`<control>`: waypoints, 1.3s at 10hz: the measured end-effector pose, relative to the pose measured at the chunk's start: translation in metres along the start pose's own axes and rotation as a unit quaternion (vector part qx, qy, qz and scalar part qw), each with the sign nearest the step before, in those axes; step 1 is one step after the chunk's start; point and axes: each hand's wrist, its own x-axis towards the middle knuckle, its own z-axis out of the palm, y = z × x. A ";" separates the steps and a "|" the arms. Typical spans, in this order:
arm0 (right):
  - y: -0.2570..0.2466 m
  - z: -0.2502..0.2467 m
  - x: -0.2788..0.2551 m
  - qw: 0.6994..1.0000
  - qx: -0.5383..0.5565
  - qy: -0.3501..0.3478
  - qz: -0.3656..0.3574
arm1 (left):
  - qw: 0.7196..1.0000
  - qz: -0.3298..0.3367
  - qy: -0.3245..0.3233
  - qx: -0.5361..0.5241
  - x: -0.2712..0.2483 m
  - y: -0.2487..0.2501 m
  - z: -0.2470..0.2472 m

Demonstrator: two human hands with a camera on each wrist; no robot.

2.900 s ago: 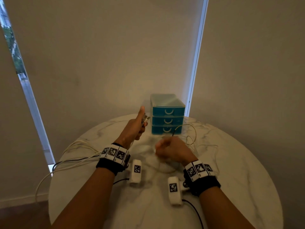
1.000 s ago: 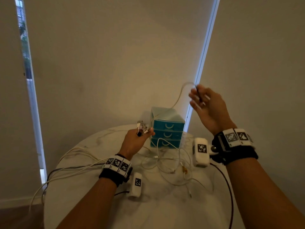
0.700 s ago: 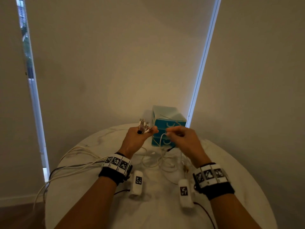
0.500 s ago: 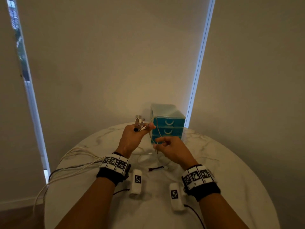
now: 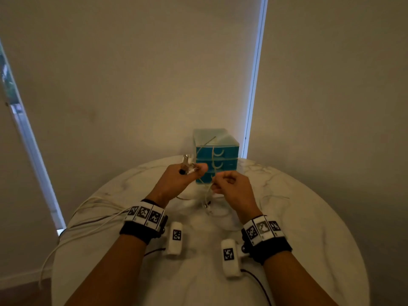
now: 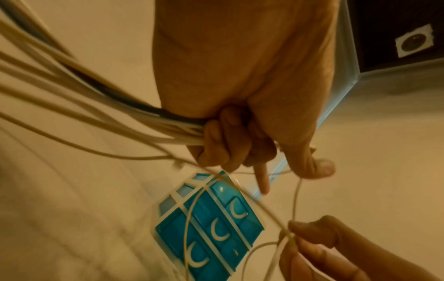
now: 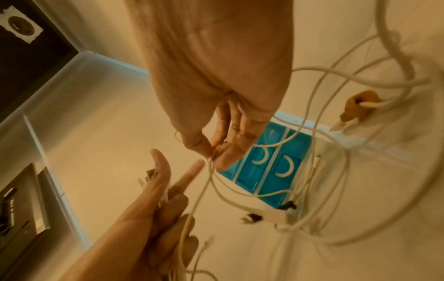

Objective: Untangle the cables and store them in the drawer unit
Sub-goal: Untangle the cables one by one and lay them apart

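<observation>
Right now my left hand (image 5: 176,180) is clamped around a bundle of cables (image 6: 115,121), fingers curled tight, with the plug ends (image 5: 187,165) sticking up and away from me out of the top of my fist, while the long run of the bundle trails back to my left, across the round marble table (image 5: 309,228) and over its edge. My index finger pokes out straight toward the drawer unit (image 5: 217,155). My right hand (image 5: 231,186) sits just beside the left, thumb and fingertips pinched together on one thin white cable (image 7: 204,188), which runs roughly upright: up from the pinch it loops in front of the blue drawer fronts, and down from it hangs to a loose tangle (image 5: 207,206) on the table between my hands. The drawer unit stands at the far edge of the table, its three drawers closed and facing me. In the right wrist view a yellowish clip (image 7: 358,106) holds a thicker white cable lying near the unit. Compared with half a second ago, my right hand has come up and in from a lower, opener reach to close on the strand, and a second ago it was raised high to the right, drawing a cable well above the drawers; my left hand has kept its grip throughout.
</observation>
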 end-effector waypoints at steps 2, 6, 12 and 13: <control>0.002 -0.007 0.001 0.987 0.151 0.052 0.009 | 0.996 -0.033 -0.050 0.059 0.004 -0.017 0.009; 0.000 -0.057 0.030 0.909 0.340 0.240 0.005 | 0.971 -0.084 0.131 0.182 0.021 -0.047 -0.023; -0.001 -0.052 0.024 0.926 0.316 0.056 0.198 | 0.972 -0.095 0.161 0.145 0.020 -0.054 -0.032; -0.008 -0.048 0.016 0.972 0.135 -0.016 0.192 | 0.972 -0.041 0.168 0.156 0.014 -0.039 -0.030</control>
